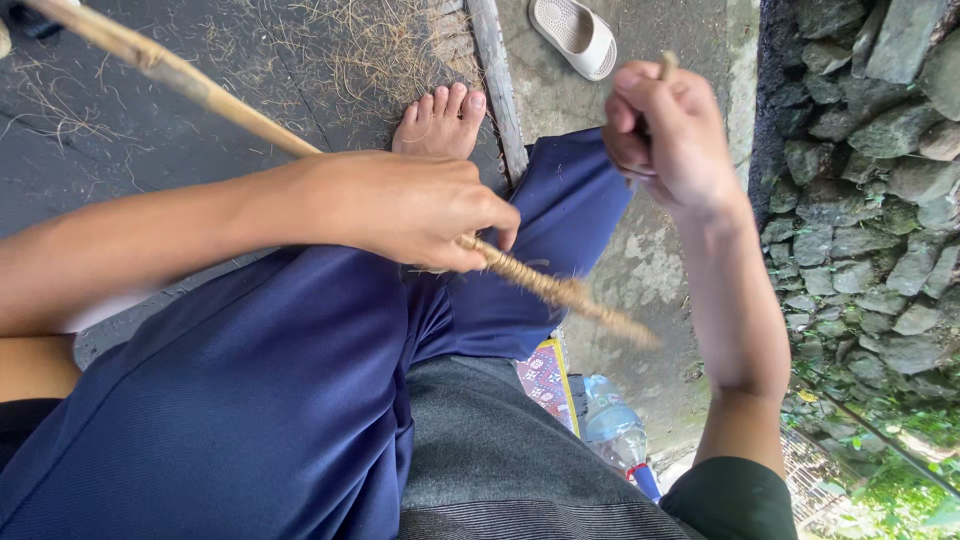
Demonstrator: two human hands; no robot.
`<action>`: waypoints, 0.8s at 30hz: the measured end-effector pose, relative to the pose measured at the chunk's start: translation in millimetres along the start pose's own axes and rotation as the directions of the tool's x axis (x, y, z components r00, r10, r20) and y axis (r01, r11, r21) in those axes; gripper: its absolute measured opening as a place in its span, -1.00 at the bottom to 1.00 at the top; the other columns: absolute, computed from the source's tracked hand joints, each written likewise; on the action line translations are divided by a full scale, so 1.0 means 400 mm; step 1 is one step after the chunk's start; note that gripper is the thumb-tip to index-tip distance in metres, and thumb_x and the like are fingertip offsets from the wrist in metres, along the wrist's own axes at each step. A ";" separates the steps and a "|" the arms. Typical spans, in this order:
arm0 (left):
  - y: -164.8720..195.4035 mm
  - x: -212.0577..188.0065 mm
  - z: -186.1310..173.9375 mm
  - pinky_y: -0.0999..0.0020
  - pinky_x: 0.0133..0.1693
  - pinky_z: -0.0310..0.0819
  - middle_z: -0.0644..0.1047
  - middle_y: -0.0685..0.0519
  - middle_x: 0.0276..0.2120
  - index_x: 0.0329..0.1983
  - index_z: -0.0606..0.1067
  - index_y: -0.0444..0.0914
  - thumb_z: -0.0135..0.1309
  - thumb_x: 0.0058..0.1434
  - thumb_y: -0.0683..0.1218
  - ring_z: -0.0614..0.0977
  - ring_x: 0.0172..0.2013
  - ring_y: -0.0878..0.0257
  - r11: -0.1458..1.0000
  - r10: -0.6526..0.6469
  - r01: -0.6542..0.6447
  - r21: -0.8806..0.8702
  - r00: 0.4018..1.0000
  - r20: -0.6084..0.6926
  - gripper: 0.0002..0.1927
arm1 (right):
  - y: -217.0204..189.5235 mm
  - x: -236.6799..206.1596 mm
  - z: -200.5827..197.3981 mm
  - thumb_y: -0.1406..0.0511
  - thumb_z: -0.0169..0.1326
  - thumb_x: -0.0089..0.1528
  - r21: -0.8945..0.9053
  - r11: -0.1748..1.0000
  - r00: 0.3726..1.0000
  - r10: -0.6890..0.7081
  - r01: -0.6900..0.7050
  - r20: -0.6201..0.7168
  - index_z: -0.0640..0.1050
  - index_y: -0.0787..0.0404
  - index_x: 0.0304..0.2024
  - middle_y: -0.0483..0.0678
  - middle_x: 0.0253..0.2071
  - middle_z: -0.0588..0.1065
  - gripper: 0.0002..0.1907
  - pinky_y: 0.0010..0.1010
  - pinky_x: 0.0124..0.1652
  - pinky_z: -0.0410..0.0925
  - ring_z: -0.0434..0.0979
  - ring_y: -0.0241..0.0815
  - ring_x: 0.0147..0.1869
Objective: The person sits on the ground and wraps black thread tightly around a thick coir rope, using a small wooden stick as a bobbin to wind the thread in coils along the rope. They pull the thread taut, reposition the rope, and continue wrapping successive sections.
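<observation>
The left hand (400, 205) gripped a long stick (200, 88) across the lap, fingers closed round it just above a stretch wrapped in fibre cord (545, 287). The right hand (665, 130) was raised, fist shut on a thin strand (667, 64). The wrapping covered only the stick's near end; the long upper part was bare. Loose fibre (380, 45) lay on the dark mat by the foot (443, 122). A stone wall (870, 180) stood close on the right; a bottle (615, 425) lay below the knee; the left was open
</observation>
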State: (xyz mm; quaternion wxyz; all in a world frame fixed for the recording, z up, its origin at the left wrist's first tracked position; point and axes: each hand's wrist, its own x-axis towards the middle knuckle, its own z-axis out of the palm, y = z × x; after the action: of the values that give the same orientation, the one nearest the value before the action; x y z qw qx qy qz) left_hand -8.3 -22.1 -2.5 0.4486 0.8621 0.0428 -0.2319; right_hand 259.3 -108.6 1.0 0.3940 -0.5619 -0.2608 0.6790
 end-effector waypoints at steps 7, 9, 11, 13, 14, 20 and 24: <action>-0.025 0.007 -0.001 -0.32 0.14 0.22 0.18 -0.86 0.13 0.09 0.45 -0.20 0.20 0.16 0.04 0.30 0.12 -0.69 0.984 0.137 -0.084 0.155 0.919 -0.370 -0.54 | -0.073 -0.082 0.066 0.27 -0.07 0.56 -0.105 0.992 0.977 -0.088 0.068 -0.192 0.40 0.24 -0.33 -0.15 -0.55 0.30 -0.66 -0.54 -0.54 0.08 0.19 -0.44 -0.61; -0.027 0.002 -0.019 -0.19 0.10 0.42 0.28 -0.77 0.12 0.09 0.40 -0.37 0.17 0.29 0.04 0.46 0.09 -0.57 0.983 0.086 -0.009 0.182 0.903 -0.421 -0.54 | -0.081 -0.127 0.108 0.27 -0.04 0.56 -0.307 0.942 0.956 -0.206 0.136 -0.209 0.40 0.27 -0.31 -0.09 -0.46 0.37 -0.67 -0.52 -0.51 0.15 0.29 -0.41 -0.56; -0.025 -0.015 -0.043 -0.02 -0.01 0.52 0.52 -0.51 -0.13 0.27 0.35 -0.26 0.11 0.36 0.00 0.62 -0.08 -0.30 0.989 -0.145 0.130 -0.065 0.915 -0.377 -0.53 | -0.070 -0.169 0.154 0.28 -0.02 0.55 -0.488 0.824 0.913 -0.390 0.288 -0.121 0.41 0.32 -0.29 -0.04 -0.30 0.40 -0.68 -0.52 -0.46 0.23 0.35 -0.39 -0.44; -0.020 -0.024 -0.070 0.08 -0.14 0.59 0.64 -0.33 -0.30 0.36 0.34 -0.20 0.11 0.41 -0.03 0.70 -0.23 -0.14 0.966 -0.230 0.151 -0.212 0.875 -0.425 -0.50 | -0.041 -0.185 0.190 0.27 -0.02 0.55 -0.539 0.741 0.841 -0.530 0.401 -0.103 0.40 0.34 -0.22 0.00 -0.15 0.38 -0.71 -0.51 -0.42 0.30 0.40 -0.36 -0.36; -0.015 -0.029 -0.079 0.10 -0.21 0.60 0.64 -0.29 -0.33 0.37 0.35 -0.20 0.14 0.41 -0.03 0.71 -0.28 -0.11 0.965 -0.213 0.100 -0.241 0.835 -0.507 -0.50 | -0.016 -0.187 0.210 0.25 -0.04 0.56 -0.510 0.739 0.801 -0.580 0.441 -0.147 0.39 0.34 -0.15 0.01 -0.09 0.35 -0.73 -0.50 -0.41 0.33 0.42 -0.35 -0.35; 0.005 -0.059 -0.106 0.26 -0.26 0.65 0.67 -0.11 -0.25 0.49 0.23 -0.11 0.19 0.38 -0.07 0.76 -0.33 0.08 0.941 -0.141 -0.104 -0.321 0.742 -0.655 -0.34 | 0.155 -0.115 0.257 0.17 -0.07 0.54 0.452 0.811 0.909 -0.218 0.371 -0.356 0.30 0.19 0.03 -0.07 -0.33 0.32 -0.77 -0.49 -0.53 0.24 0.28 -0.29 -0.52; 0.017 -0.051 -0.094 0.38 -0.30 0.62 0.57 -0.05 0.28 0.53 0.13 -0.06 0.19 0.34 -0.07 0.76 -0.12 0.10 0.910 0.065 -0.286 -0.299 0.813 -0.578 -0.25 | 0.204 -0.060 0.180 0.09 -0.06 0.46 0.755 0.655 0.998 -0.019 -0.036 0.064 0.35 0.23 0.06 -0.04 -0.35 0.36 -0.65 -0.52 -0.44 0.26 0.33 -0.29 -0.45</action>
State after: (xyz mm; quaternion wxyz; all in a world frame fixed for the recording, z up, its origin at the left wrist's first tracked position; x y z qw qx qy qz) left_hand -10.9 6.5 30.0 0.5916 0.7907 0.1332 0.0845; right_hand 171.2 -167.3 -33.6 0.5798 -0.3260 0.0348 0.7459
